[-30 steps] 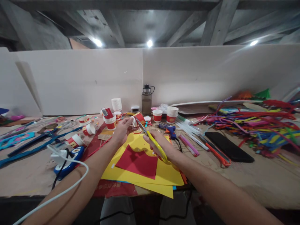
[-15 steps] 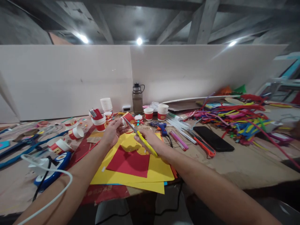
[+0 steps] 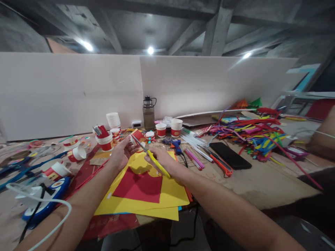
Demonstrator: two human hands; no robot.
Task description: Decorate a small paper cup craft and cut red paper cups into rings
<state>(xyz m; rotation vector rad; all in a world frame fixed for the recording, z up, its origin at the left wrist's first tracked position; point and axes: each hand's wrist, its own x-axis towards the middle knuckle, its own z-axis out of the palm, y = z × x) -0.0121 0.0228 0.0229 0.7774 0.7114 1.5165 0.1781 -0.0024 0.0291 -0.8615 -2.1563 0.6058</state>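
Observation:
My left hand (image 3: 123, 153) holds a red and white paper cup piece (image 3: 137, 135) above the yellow sheets. In my right hand (image 3: 159, 157) are scissors with yellow handles (image 3: 158, 164), their blades pointing up and left against the cup piece. Below both hands, a dark red paper (image 3: 138, 184) lies on the yellow paper (image 3: 171, 197). Just beyond my right hand sits a blue glue gun (image 3: 176, 146). Whether the blades are apart is too small to tell.
Stacked cups (image 3: 104, 143), a bottle (image 3: 148, 115) and more cups (image 3: 176, 128) stand behind. At right lie a black phone (image 3: 230, 155), orange-handled scissors (image 3: 222, 165) and colourful pipe cleaners (image 3: 251, 132). A blue power strip (image 3: 56, 197) and white cable are at left. Another person's arm (image 3: 323, 134) shows far right.
The view has turned slightly right, so the table items appear farther left. Another person's arm has come into view at the right. Both hands keep their holds.

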